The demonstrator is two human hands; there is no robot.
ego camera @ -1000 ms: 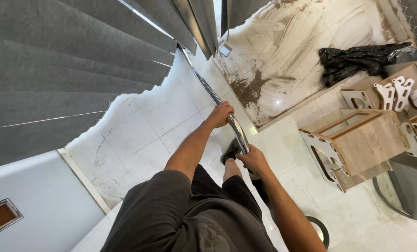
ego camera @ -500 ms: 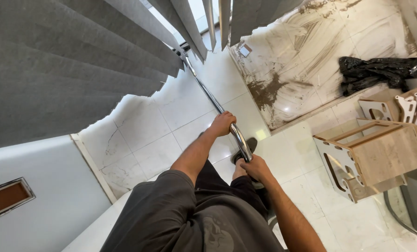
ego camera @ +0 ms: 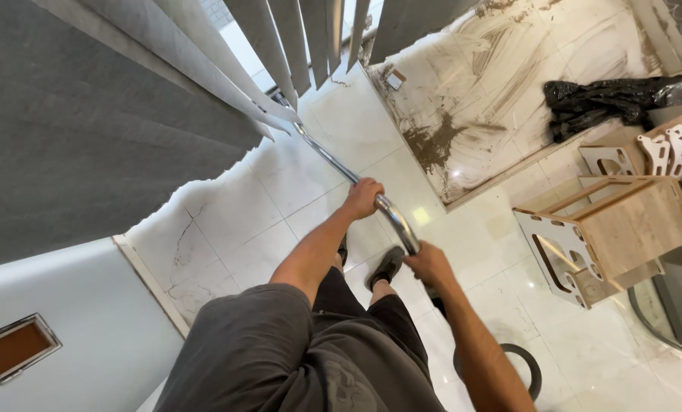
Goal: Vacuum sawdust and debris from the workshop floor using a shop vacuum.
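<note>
Both my hands grip a long shiny metal tube that slopes down and away over the white tiled floor. My left hand is closed around the tube further down its length. My right hand is closed on the nearer, upper end. The tube's far end runs under the grey vertical blind slats, where its tip is hidden. My dark shoe stands on the tiles below the tube. I wear a grey shirt and dark shorts.
A dirty, mud-streaked floor panel lies beyond, with a black crumpled bag on it. Wooden cut-out furniture pieces stand at the right. A dark round ring lies near my right arm. A pale wall is at lower left.
The view has swung so the blinds and dirty panel sit higher and closer. Both hands stay closed on the tube, which now reaches further under the blinds.
</note>
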